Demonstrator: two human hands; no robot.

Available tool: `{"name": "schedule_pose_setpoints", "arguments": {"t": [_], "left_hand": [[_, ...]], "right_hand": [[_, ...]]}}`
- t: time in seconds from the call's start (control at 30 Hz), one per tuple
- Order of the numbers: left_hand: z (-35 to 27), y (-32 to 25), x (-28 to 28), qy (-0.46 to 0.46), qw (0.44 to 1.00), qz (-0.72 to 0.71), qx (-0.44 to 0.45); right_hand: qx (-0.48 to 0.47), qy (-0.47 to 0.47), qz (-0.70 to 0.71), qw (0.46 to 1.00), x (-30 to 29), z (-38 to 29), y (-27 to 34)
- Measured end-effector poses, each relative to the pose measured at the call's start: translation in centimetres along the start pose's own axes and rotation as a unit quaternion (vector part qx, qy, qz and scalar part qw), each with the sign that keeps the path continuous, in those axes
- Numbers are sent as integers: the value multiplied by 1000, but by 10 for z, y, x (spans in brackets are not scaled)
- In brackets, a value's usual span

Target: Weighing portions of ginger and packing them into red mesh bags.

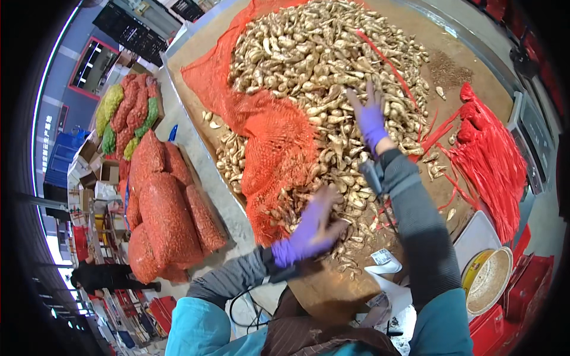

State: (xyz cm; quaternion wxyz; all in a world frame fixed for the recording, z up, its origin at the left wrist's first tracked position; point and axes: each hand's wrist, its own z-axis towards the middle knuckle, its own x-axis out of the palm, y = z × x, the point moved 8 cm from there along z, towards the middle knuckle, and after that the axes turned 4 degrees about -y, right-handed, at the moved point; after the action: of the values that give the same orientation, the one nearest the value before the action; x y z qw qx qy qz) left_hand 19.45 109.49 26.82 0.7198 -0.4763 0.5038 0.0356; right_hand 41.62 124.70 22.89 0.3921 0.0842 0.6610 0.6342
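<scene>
A large heap of pale brown bulbs or roots (311, 49) covers much of the table. My right hand (370, 116), in a purple glove, rests over the middle of the heap with its fingers spread. Nearer to me, my left hand (309, 229), gloved too and slightly blurred, is over the near edge of the heap, fingers apart, beside an orange mesh bag (278, 147). The mesh lies crumpled along the heap's left side, with some bulbs at its near end. A thin red strip (387, 64) lies across the heap.
A bundle of red plastic strips (490, 155) lies on the right of the brown tabletop (485, 84), by a digital scale (530, 142). A round tub (490, 280) stands at lower right. Filled orange mesh sacks (164, 218) are stacked on the left; a person (107, 277) is beyond.
</scene>
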Motion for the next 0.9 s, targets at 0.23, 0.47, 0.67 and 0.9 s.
{"name": "schedule_pose_setpoints", "arguments": {"t": [0.23, 0.47, 0.67, 0.9], "left_hand": [[-16, 154, -49, 115, 889, -291, -334], [66, 109, -27, 163, 851, -331, -373], [56, 85, -10, 132, 852, -483, -153], [66, 65, -48, -166, 982, 26, 87]], "right_hand": [[-45, 172, -47, 983, 22, -30, 22], [117, 216, 195, 949, 47, -16, -8], [139, 233, 260, 927, 55, -63, 18], [133, 125, 54, 982, 28, -94, 14]]}}
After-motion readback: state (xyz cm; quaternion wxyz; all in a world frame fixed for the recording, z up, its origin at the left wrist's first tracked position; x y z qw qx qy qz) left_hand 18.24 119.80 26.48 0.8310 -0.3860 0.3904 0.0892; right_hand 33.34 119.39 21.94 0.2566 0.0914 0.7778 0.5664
